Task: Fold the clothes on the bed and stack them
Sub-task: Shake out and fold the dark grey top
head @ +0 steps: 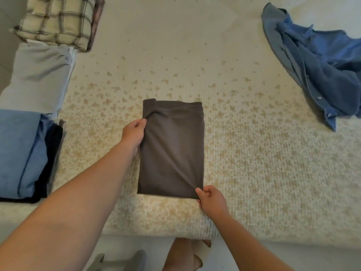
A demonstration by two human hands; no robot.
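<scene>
A dark grey garment (172,151), folded into a narrow rectangle, lies in the middle of the bed (254,173). My left hand (133,133) grips its left edge near the far end, thumb on top. My right hand (210,199) pinches the near right corner. An unfolded blue button shirt (316,61) lies crumpled at the far right. Along the left edge sit folded clothes: a blue piece on a dark one (21,153), a light grey piece (39,75) and a cream plaid piece (56,22).
The bed's near edge runs across the bottom, with the floor and my foot (185,255) below it. Bare patterned bedspread lies between the grey garment and the blue shirt, and beyond the garment.
</scene>
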